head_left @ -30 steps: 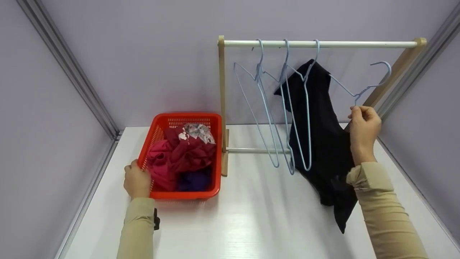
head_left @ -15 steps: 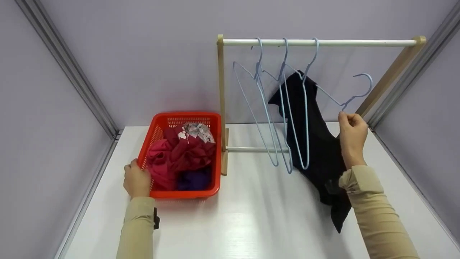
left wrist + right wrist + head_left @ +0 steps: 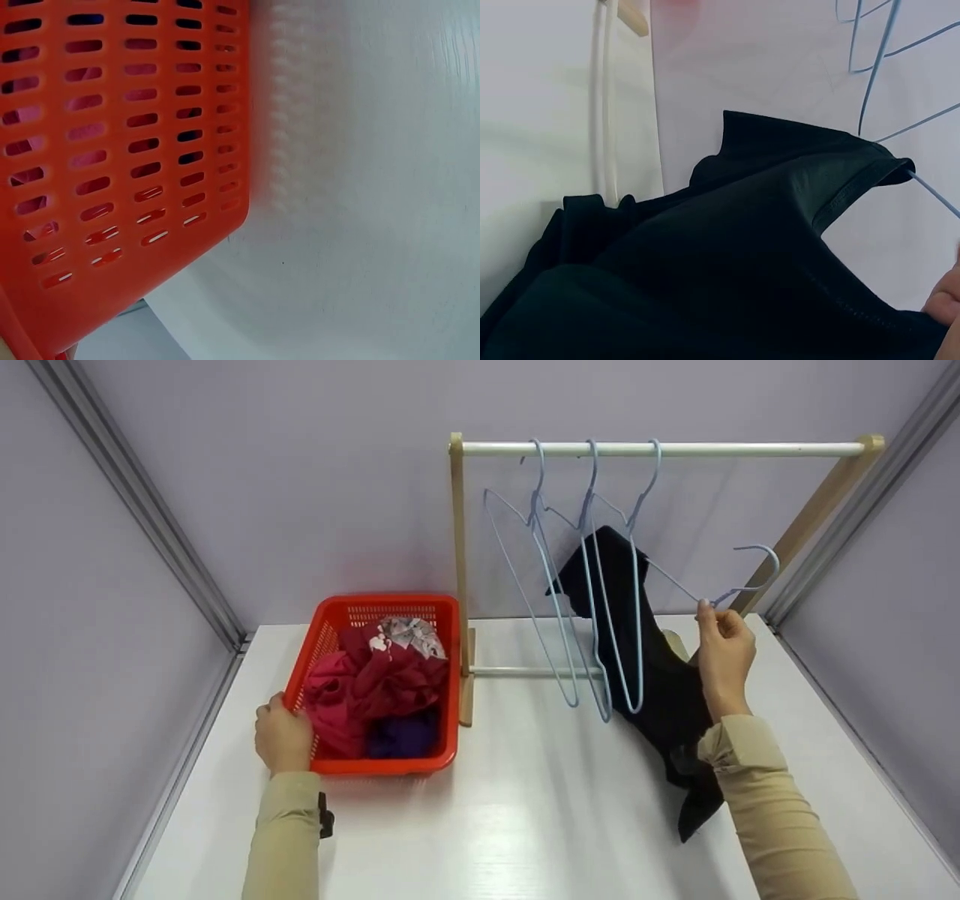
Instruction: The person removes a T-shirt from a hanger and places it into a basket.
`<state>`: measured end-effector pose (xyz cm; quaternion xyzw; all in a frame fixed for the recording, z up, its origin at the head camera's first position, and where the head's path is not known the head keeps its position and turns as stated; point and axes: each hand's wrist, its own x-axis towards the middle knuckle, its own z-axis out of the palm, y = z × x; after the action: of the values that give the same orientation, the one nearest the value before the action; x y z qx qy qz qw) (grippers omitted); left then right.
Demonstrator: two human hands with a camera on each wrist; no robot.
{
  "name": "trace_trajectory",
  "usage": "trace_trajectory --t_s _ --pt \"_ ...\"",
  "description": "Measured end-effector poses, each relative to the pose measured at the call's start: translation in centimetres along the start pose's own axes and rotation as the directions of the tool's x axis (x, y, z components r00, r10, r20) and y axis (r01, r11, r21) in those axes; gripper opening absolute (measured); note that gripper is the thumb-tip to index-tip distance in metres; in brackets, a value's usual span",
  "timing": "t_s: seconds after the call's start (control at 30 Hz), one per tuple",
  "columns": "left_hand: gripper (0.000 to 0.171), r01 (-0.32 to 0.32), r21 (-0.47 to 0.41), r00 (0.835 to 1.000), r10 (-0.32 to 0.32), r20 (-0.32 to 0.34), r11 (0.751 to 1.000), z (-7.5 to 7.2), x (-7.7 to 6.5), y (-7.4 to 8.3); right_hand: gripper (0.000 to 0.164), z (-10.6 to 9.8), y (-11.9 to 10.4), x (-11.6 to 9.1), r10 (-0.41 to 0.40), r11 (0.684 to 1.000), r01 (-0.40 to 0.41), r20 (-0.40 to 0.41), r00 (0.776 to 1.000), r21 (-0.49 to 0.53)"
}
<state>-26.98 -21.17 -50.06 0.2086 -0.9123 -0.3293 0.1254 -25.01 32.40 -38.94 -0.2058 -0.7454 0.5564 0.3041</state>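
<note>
My right hand [image 3: 726, 656] pinches a light-blue wire hanger [image 3: 776, 562] just below its hook, off the rail. From that hanger droops a black top [image 3: 660, 690], one shoulder on the wire and its lower end trailing towards the table. In the right wrist view the black top [image 3: 727, 240] fills the lower half, its neckline curving beside the fingers [image 3: 946, 304]. My left hand [image 3: 285, 737] grips the left rim of a red plastic basket [image 3: 382, 767]; its fingertips are hidden. Crumpled red clothes [image 3: 390, 682], a grey patterned cloth [image 3: 412, 636] and a dark-blue cloth [image 3: 405, 735] lie inside.
A clothes rack with a white rail [image 3: 757, 449] and wooden legs [image 3: 461, 555] stands at the back. Three bare blue hangers [image 3: 637, 622] hang on its left half, in front of the black top. Grey walls enclose the white table [image 3: 480, 825].
My right hand has moved left and slightly down, carrying the hanger and black top away from the right rack leg. My left hand stays on the basket.
</note>
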Motion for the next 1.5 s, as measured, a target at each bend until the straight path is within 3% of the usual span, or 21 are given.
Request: trace_trajectory --t_s 0.2,0.37,0.57,0.7,0.83,1.0,1.2,1.33,1.5 --pt "0.041 -0.037 -0.053 0.993 0.031 -0.110 0.998 0.2 -0.2 0.4 0.031 0.0 0.4 -0.1 -0.027 0.999 0.029 0.036 0.999 -0.042" --pt "0.037 -0.097 -0.101 0.977 0.075 -0.198 0.990 0.4 -0.2 2.0 0.035 0.0 0.4 -0.4 -0.087 0.991 0.092 0.059 0.994 -0.099" --pt "0.034 -0.203 -0.149 0.961 0.168 -0.220 0.968 1.1 -0.8 5.7 0.032 0.1 -0.9 -1.5 -0.117 0.993 0.118 0.125 0.985 0.000" --pt "0.030 -0.304 -0.179 0.935 0.257 -0.244 0.936 1.9 -1.6 8.1 0.020 0.2 -1.0 -1.7 -0.086 0.996 0.080 0.141 0.986 0.046" --pt "0.030 -0.369 -0.194 0.917 0.322 -0.234 0.909 2.9 -2.5 9.9 0.026 0.3 0.7 -0.9 -0.084 0.995 0.090 0.142 0.986 -0.038" --pt "0.030 -0.404 -0.172 0.902 0.360 -0.240 0.898 4.1 -3.5 11.6 0.028 0.7 1.6 -0.7 -0.066 0.984 0.092 0.167 0.984 -0.151" --pt "0.025 -0.491 -0.079 0.846 0.453 -0.283 0.868 5.0 -5.1 13.8 0.030 0.7 1.7 -0.9 -0.028 0.972 0.074 0.202 0.979 -0.224" --pt "0.018 -0.584 -0.051 0.795 0.558 -0.238 0.810 5.9 -6.5 15.5 0.026 0.6 1.6 -1.1 0.011 0.971 0.045 0.231 0.973 -0.235" --pt "0.014 -0.680 -0.064 0.731 0.667 -0.145 0.731 7.2 -8.4 17.6 0.025 0.5 1.5 -1.3 0.003 0.973 0.057 0.259 0.966 -0.226"
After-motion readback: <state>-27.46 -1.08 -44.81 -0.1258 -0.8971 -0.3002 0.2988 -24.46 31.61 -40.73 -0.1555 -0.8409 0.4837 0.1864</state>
